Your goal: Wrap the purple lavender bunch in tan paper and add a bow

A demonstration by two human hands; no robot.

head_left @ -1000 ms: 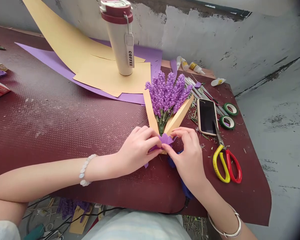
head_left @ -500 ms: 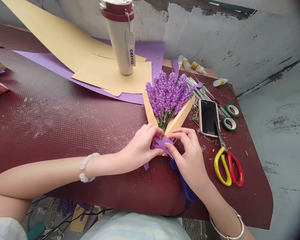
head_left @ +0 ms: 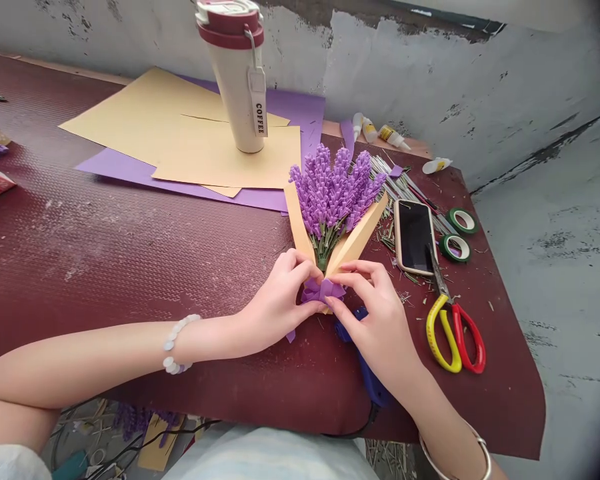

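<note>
A small bouquet of purple paper lavender (head_left: 333, 187) lies on the table, wrapped in tan paper (head_left: 357, 233). Around its base sits a purple paper bow (head_left: 325, 289). My left hand (head_left: 283, 300) pinches the bow's left side between thumb and fingers. On the other side, my right hand (head_left: 377, 313) has its thumb and fingertips closed on the bow's right part. A loose purple strip end (head_left: 291, 336) pokes out below my left hand. Partly hidden under my right hand is a blue tool with a cord (head_left: 373, 380), probably a glue gun.
Scissors (head_left: 450, 327) with yellow and red handles rest by a phone (head_left: 414, 237). Green tape rolls (head_left: 461, 220), thin wires and small glue bottles (head_left: 393, 137) are at the back right. A coffee tumbler (head_left: 237, 87) stands on tan sheets (head_left: 190, 150) over purple ones.
The large tan and purple sheets at the back left, which were curled up, now lie flatter. My right thumb and fingers have shifted slightly left over the bow.
</note>
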